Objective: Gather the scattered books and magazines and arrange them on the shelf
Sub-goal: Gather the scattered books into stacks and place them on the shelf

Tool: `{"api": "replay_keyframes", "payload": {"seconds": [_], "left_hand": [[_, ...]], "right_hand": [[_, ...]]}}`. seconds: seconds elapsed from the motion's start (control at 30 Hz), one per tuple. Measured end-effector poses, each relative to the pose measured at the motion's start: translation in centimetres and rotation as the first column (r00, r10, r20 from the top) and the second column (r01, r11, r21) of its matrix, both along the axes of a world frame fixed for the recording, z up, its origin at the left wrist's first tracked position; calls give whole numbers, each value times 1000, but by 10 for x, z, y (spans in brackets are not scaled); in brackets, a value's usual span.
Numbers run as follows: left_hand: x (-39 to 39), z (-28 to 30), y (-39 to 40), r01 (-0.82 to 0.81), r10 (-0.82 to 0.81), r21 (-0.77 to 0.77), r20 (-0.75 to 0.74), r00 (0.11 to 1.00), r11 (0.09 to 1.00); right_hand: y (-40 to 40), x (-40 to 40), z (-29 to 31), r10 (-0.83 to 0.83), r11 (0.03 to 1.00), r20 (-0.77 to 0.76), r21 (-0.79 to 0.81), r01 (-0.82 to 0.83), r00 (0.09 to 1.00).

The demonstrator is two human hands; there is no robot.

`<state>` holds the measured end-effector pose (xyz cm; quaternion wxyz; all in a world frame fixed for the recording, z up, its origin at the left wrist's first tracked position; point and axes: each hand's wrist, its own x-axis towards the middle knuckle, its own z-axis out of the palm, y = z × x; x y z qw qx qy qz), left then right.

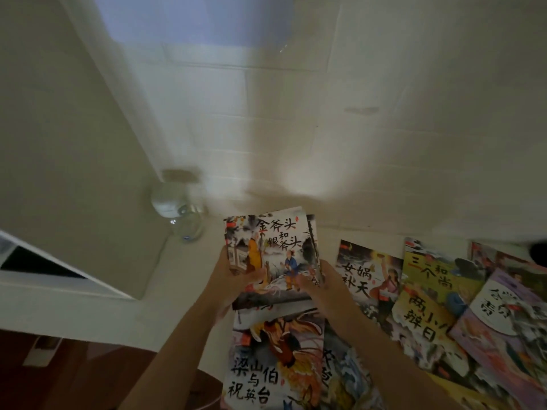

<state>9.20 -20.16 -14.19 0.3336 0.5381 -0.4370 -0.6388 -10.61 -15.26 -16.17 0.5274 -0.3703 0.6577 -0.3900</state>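
Observation:
A small stack of thin picture books (pixel 270 247) is held up over a white surface, its top cover showing a monk in orange and a child in blue. My left hand (pixel 233 279) grips the stack's left edge, thumb on the cover. Gripping the stack's right edge is my right hand (pixel 318 284). Below the stack lies a book with an orange phoenix cover (pixel 275 359). To the right, several more picture books (pixel 438 297) lie spread and overlapping on the white surface (pixel 189 279).
A clear plastic bottle (pixel 183 217) lies near the wall corner, left of the held stack. A white wall rises behind. A white-framed dark opening (pixel 35 267) sits at the left. Dark wood (pixel 74 374) shows at the bottom left.

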Motion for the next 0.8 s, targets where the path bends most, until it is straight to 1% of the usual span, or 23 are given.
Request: {"api": "replay_keyframes", "payload": {"seconds": [0.07, 0.13, 0.17, 0.2, 0.23, 0.27, 0.3, 0.33, 0.4, 0.53, 0.63, 0.67, 0.73, 0.8], "left_hand": [[2, -3, 2, -8, 7, 36, 20, 1000, 999], [4, -7, 9, -15, 9, 106, 56, 998, 994], [7, -8, 17, 8, -22, 140, 97, 995, 990], [11, -9, 30, 68, -95, 163, 166, 982, 984], [15, -12, 42, 153, -193, 167, 262, 945, 974], [20, -16, 54, 246, -293, 169, 385, 875, 955], [23, -20, 65, 311, -348, 158, 495, 796, 937], [25, -23, 73, 324, -351, 152, 560, 750, 934], [27, -24, 81, 268, -304, 149, 562, 769, 952], [47, -12, 93, 158, -218, 172, 432, 875, 972], [81, 5, 104, -60, 19, 98, 375, 927, 993], [89, 12, 106, -119, 83, 79, 361, 929, 990], [98, 25, 107, -149, 114, 66, 370, 922, 987], [103, 32, 101, -129, 105, 17, 478, 872, 991]], "right_hand": [[3, -7, -7, -78, 996, 90, 40, 75, 993], [6, -12, -8, -197, 979, 155, 90, 185, 968], [6, -14, -8, -248, 966, 191, 122, 227, 950], [5, -18, -9, -285, 954, 226, 157, 254, 931], [3, -21, -8, -303, 948, 255, 180, 263, 918], [3, -21, -6, -315, 942, 270, 203, 266, 910], [3, -21, -5, -314, 942, 275, 206, 264, 909], [4, -19, -5, -312, 943, 249, 199, 267, 917], [7, -16, -3, -277, 954, 196, 175, 245, 941], [11, -23, -3, -331, 930, 192, 234, 285, 924], [12, -27, -4, -338, 923, 168, 252, 291, 926], [13, -25, -4, -325, 927, 152, 249, 282, 934], [17, -21, -10, -310, 923, 123, 276, 267, 943], [21, -18, -11, -311, 921, 88, 272, 278, 946]]}}
